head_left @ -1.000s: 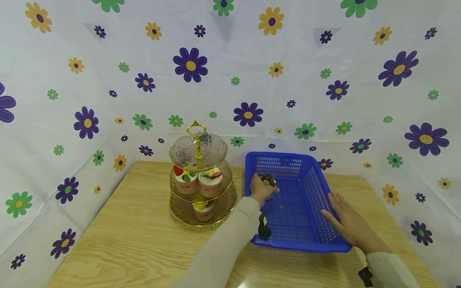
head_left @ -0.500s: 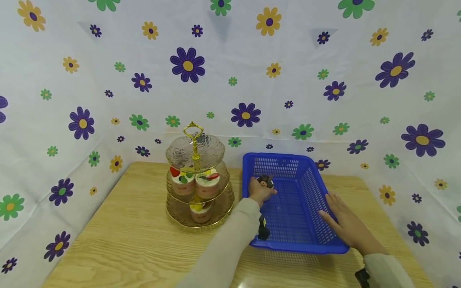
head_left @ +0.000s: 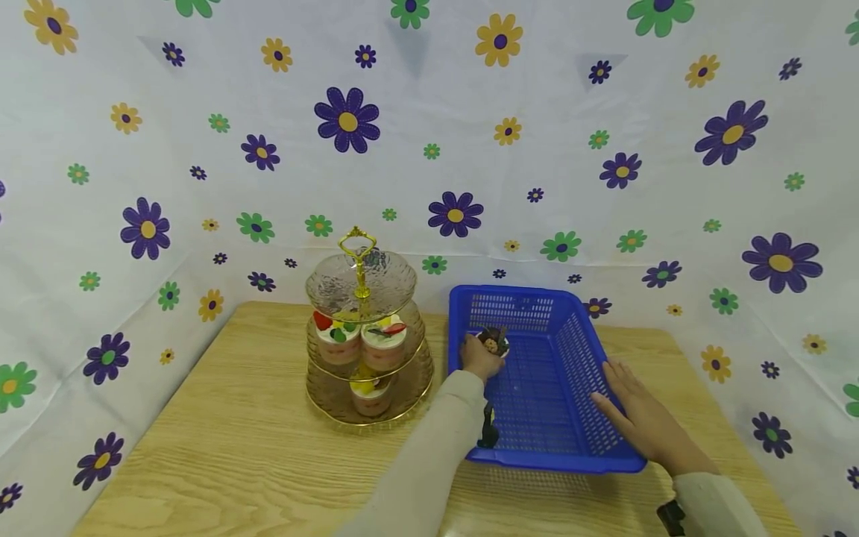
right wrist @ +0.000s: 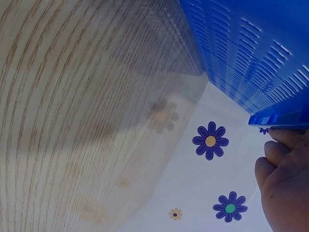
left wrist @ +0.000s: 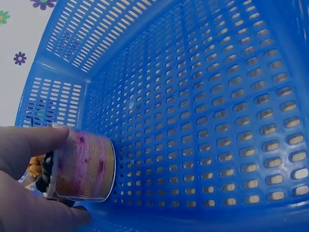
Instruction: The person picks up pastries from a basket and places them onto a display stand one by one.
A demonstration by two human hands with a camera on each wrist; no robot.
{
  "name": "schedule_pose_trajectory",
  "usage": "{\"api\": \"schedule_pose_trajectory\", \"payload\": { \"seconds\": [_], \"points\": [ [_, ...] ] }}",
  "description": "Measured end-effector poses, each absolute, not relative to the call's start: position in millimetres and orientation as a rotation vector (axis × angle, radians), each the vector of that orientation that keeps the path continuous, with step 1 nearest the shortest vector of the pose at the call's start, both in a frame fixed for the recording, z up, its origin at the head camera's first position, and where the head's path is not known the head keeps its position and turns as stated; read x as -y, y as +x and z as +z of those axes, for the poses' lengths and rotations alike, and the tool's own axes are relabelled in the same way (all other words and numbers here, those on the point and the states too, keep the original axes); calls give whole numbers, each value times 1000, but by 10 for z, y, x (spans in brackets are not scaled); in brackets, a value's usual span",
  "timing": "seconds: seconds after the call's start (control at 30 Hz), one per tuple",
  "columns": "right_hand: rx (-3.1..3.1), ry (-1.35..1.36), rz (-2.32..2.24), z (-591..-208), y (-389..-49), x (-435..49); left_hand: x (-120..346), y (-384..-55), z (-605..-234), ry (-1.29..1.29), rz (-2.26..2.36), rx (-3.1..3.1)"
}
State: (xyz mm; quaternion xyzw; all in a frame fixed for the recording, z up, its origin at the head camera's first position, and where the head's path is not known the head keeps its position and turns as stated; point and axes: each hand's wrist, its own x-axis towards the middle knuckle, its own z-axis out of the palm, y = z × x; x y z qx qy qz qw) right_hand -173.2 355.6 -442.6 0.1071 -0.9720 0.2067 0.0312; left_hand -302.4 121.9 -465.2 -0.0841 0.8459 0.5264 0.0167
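Note:
My left hand (head_left: 479, 360) reaches into the blue plastic basket (head_left: 560, 462) and grips a dessert cup (head_left: 495, 343) near its left wall. In the left wrist view, thumb and fingers pinch the clear cup (left wrist: 89, 166) around its top. Pink and tan layers show through its side, and dark and brown toppings sit on it. The cup's base is at the basket's perforated floor; whether it touches is hard to tell. My right hand (head_left: 640, 421) rests along the basket's right rim, fingers extended; in the right wrist view its fingers (right wrist: 277, 154) lie by the rim.
Left of the basket stands a three-tier gold-rimmed stand (head_left: 329, 287). Two dessert cups (head_left: 382, 349) sit on its middle tier and another cup (head_left: 370, 399) on the bottom tier. A flowered white cloth (head_left: 282, 97) hangs behind the wooden table (head_left: 255, 447).
The left hand has shifted slightly toward the basket's left wall, and more of the cup's topping shows. The right hand stays at the rim. The whole view has drifted slightly left.

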Motion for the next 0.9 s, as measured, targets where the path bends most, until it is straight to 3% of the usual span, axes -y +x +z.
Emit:
{"api": "schedule_pose_trajectory", "payload": {
  "seconds": [0.9],
  "points": [
    [2982,345,607,-4410,-1734,-3563,-1219,-3021,-4489,-166,1704,-2626]
  ]
}}
